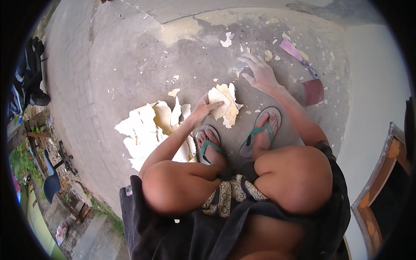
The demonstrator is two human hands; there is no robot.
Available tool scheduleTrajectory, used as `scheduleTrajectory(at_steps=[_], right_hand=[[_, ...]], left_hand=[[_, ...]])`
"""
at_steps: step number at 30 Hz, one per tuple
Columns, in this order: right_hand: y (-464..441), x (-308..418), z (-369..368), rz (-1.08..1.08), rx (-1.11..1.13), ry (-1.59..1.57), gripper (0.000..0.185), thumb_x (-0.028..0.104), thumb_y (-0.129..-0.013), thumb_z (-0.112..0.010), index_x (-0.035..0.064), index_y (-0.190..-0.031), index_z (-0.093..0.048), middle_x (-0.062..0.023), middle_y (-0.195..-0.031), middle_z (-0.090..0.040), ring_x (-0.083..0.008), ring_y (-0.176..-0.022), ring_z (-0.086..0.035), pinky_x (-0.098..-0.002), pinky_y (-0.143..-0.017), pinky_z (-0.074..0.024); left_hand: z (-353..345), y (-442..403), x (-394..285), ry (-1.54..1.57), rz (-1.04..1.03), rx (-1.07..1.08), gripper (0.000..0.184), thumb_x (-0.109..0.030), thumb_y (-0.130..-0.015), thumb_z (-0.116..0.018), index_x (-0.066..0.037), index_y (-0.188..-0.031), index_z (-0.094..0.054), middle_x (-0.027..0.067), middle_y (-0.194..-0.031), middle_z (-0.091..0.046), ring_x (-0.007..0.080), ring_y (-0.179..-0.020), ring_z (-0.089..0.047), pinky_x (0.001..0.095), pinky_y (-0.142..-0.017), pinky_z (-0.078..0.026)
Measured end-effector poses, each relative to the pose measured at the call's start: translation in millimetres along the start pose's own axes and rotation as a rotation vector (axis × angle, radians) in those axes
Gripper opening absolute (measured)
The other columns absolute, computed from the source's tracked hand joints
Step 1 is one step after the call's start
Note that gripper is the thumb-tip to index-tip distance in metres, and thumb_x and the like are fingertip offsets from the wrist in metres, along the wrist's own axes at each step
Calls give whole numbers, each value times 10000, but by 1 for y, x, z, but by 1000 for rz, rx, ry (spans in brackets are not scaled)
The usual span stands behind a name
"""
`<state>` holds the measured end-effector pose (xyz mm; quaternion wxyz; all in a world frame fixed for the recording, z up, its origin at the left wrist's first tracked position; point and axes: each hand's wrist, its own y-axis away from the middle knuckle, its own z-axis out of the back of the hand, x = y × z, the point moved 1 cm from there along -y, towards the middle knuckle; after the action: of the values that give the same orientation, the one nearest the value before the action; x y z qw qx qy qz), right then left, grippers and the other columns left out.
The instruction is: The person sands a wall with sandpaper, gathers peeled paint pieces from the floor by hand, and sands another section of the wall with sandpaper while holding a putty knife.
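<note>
My left hand point(201, 110) is closed round several cream-white paint flakes point(225, 104), its thumb pressed on top of them. Just left of that hand lies a heap of large curled paint flakes point(145, 132) on the concrete floor. My right hand point(260, 73), dusty white, reaches forward over the floor with thumb and fingers apart and nothing held. Small paint chips lie round its fingertips; whether it touches any, I cannot tell. Right of it is a scraper point(299, 56) with a wide pinkish end, lying flat.
A dull red object point(313, 92) lies near the wall point(372, 86) on the right. Paint chips are scattered over the floor point(130, 65). My feet in flip-flops point(263, 130) stand between the hands. A wooden frame point(377, 186) is at lower right; clutter and plants line the left edge.
</note>
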<state>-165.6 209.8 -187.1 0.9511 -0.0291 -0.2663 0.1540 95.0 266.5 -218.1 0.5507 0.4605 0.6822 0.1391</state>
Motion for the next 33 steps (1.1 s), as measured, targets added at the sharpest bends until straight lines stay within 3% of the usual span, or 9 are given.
scheduleTrajectory(at_steps=[3,9,15,19,21,24,27,33], right_hand=[[-23,-34,-12,290,122,146,561,97,-746,-676,131,-1287,-532,-46,-1248,-561,-250,-1193,-482,-399,-1019,-392],[-41,-44,-16,309,416,181,425,104,-742,-679,110,-1159,-600,-78,-1152,-573,-289,-1166,-508,-396,-1010,-396],[-48,-40,-3,216,380,77,331,164,-703,-744,77,-986,-596,-86,-1044,-581,-294,-1055,-545,-403,-949,-420],[-37,-3,-6,298,307,-147,412,195,-716,-738,81,-1085,-595,-95,-1047,-586,-287,-1029,-563,-401,-945,-422],[-38,31,-6,407,352,-243,459,226,-736,-724,87,-1151,-585,-94,-1086,-595,-291,-1032,-565,-408,-959,-423],[-58,40,-5,384,215,-317,497,197,-776,-683,90,-1245,-557,-104,-1197,-581,-300,-1106,-550,-413,-998,-406],[-97,-15,-24,151,100,-190,522,146,-778,-681,82,-1276,-539,-87,-1264,-551,-277,-1171,-520,-422,-1001,-418],[-111,-69,-71,476,62,287,479,45,-781,-634,113,-1250,-572,-65,-1327,-495,-285,-1202,-480,-413,-996,-437]], left_hand=[[8,2,2,-14,-9,-34,531,-223,-870,-702,-91,-1321,-453,37,-1206,-596,147,-1074,-597,337,-902,-495],[18,15,-4,52,53,-150,520,-246,-884,-684,-95,-1323,-448,32,-1202,-595,148,-1081,-594,345,-911,-490],[16,13,-15,106,73,-221,581,-376,-894,-660,-107,-1350,-422,54,-1241,-565,162,-1111,-570,356,-903,-497],[27,5,-14,129,35,-195,654,-440,-885,-654,-107,-1382,-392,59,-1298,-523,171,-1167,-533,387,-910,-495],[24,4,-20,117,1,-139,631,-391,-881,-675,-104,-1372,-402,58,-1280,-540,171,-1155,-545,379,-907,-499],[22,0,-21,60,-2,-97,619,-318,-872,-697,-97,-1368,-401,52,-1273,-554,168,-1142,-559,374,-929,-483],[21,5,-21,69,28,-107,583,-230,-854,-719,-101,-1345,-430,33,-1241,-582,152,-1122,-572,357,-945,-469],[31,25,-12,117,45,-185,485,-207,-879,-690,-121,-1308,-479,7,-1209,-606,126,-1095,-582,332,-935,-467]])
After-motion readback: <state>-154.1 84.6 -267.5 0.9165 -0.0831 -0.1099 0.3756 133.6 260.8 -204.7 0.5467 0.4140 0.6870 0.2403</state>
